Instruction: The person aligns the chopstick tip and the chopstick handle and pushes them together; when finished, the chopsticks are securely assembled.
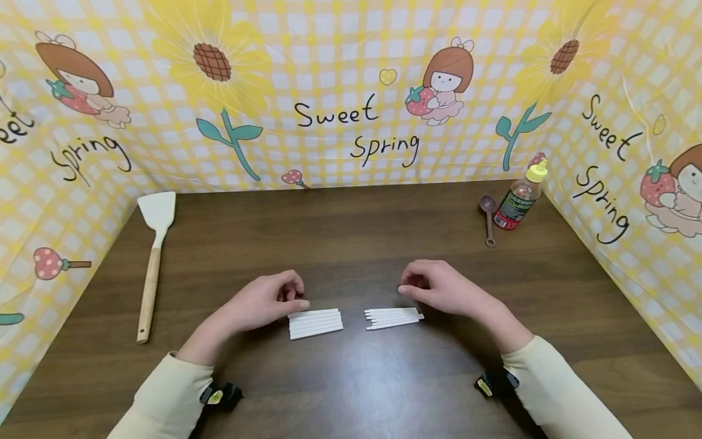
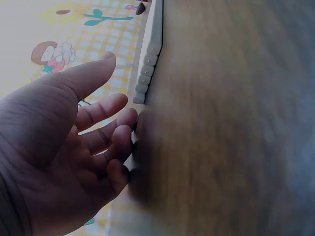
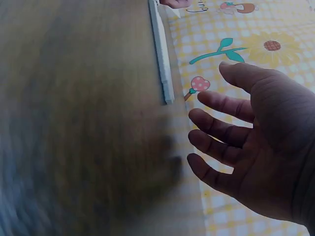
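Note:
Two flat rows of short white sticks lie on the table in the head view. The left row of white sticks [image 1: 315, 324] is packed side by side, its stick ends [image 2: 146, 78] lined up in the left wrist view. In the right row of white sticks [image 1: 393, 318] the ends are uneven. My left hand [image 1: 269, 299] is just beyond the left row's outer end, thumb tip at its corner, fingers loosely bent and nothing held. Behind the right row, my right hand [image 1: 444, 286] has relaxed fingers and an empty palm [image 3: 268, 162] in the right wrist view.
A white spatula [image 1: 155, 262] with a wooden handle lies at the left. Toward the back right, a brown measuring spoon [image 1: 488, 219] lies beside a clear bottle [image 1: 518, 198] with a yellow cap. Printed cloth walls [image 1: 329, 152] enclose the dark wooden table [image 1: 329, 238].

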The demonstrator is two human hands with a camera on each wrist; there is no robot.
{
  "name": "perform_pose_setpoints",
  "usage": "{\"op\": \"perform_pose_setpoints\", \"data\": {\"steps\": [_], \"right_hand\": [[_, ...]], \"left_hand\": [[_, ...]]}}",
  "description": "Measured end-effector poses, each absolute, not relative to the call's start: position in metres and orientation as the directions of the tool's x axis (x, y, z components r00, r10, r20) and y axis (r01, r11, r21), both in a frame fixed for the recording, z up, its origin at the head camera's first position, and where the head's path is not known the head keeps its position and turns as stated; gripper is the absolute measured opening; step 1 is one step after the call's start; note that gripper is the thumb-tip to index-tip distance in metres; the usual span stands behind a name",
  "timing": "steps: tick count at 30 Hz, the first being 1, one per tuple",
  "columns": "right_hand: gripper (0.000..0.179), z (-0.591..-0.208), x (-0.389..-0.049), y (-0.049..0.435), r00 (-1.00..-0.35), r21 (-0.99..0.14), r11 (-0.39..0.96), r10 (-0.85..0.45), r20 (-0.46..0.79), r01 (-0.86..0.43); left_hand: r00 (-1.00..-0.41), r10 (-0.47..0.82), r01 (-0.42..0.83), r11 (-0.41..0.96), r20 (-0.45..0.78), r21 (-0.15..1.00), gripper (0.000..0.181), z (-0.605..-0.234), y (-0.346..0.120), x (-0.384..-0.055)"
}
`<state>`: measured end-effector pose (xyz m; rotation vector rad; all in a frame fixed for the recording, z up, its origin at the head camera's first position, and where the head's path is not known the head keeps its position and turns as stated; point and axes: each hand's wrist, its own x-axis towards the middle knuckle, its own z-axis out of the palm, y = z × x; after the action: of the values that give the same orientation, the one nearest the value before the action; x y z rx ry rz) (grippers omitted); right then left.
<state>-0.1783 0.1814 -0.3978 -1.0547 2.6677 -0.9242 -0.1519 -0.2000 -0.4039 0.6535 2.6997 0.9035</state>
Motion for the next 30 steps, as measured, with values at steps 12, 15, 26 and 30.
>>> {"op": "perform_pose_setpoints", "data": {"steps": [12, 15, 26, 30], "right_hand": [[0.008, -0.403, -0.183, 0.170, -0.683, -0.603, 0.546, -0.730, -0.003, -0.581], [0.007, -0.402, -0.184, 0.167, -0.672, -0.585, 0.547, -0.740, -0.003, -0.599], [0.012, -0.402, -0.183, 0.158, -0.666, -0.540, 0.569, -0.746, -0.020, -0.620], [0.013, -0.405, -0.183, 0.158, -0.669, -0.531, 0.576, -0.743, -0.023, -0.622]], "left_hand": [[-0.878, 0.468, 0.320, 0.731, -0.101, 0.603, 0.031, -0.401, -0.191, -0.157], [-0.880, 0.459, 0.314, 0.755, -0.122, 0.575, 0.032, -0.399, -0.187, -0.158], [-0.876, 0.452, 0.301, 0.784, -0.167, 0.542, 0.033, -0.405, -0.180, -0.163], [-0.877, 0.449, 0.301, 0.791, -0.172, 0.533, 0.032, -0.405, -0.179, -0.162]]}}
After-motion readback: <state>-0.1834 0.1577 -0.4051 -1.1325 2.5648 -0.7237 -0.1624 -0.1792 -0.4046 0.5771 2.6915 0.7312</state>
